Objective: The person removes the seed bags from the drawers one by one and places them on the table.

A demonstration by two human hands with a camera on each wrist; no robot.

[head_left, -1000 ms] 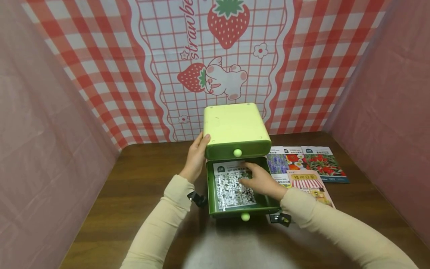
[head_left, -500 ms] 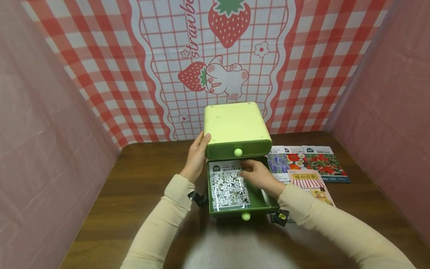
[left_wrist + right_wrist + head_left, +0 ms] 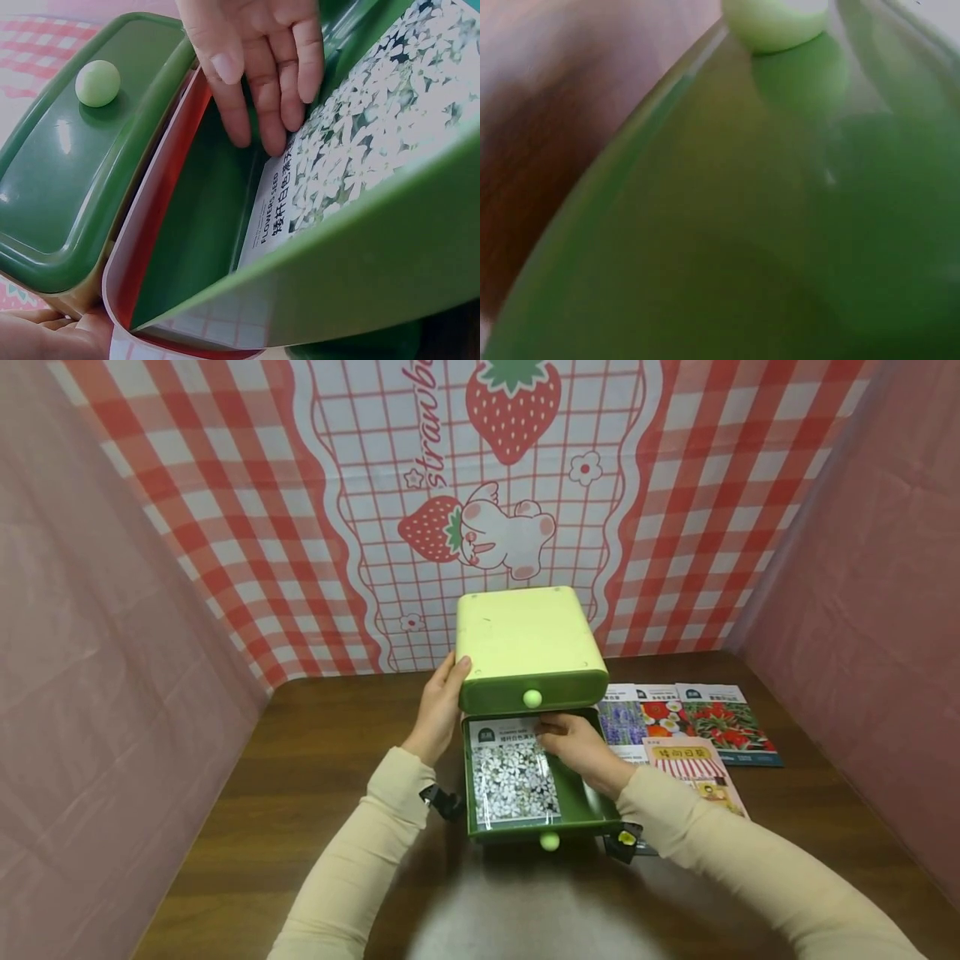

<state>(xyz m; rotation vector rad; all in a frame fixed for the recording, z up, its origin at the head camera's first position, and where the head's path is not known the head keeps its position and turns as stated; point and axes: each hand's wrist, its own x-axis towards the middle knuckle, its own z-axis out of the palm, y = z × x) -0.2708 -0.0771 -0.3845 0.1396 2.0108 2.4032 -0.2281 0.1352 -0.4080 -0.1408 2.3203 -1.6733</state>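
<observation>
A small cabinet (image 3: 528, 635) has a pale green top and dark green drawer fronts with round knobs. Its lower drawer (image 3: 588, 810) is pulled out. My left hand (image 3: 438, 710) rests against the cabinet's left side, the thumb at its top edge. Inside the drawer, along its left side, lies a flower seed packet (image 3: 513, 781) printed with white blossoms. My right hand (image 3: 581, 747) reaches into the drawer. In the left wrist view, the right hand's extended fingers (image 3: 270, 97) touch or hover at the packet's edge. The right wrist view is filled by the drawer front (image 3: 727, 210).
Right of the cabinet, several seed packets (image 3: 723, 731) lie on the brown table (image 3: 300, 793), some overlapping. A pink packet (image 3: 693, 768) with a striped awning is nearest. A checked strawberry cloth (image 3: 510, 527) hangs behind, and pink curtains stand at both sides.
The white-flower packet has shifted left and now lies along the drawer's left side. My right hand has moved slightly left with it. The left hand stays at the cabinet's side.
</observation>
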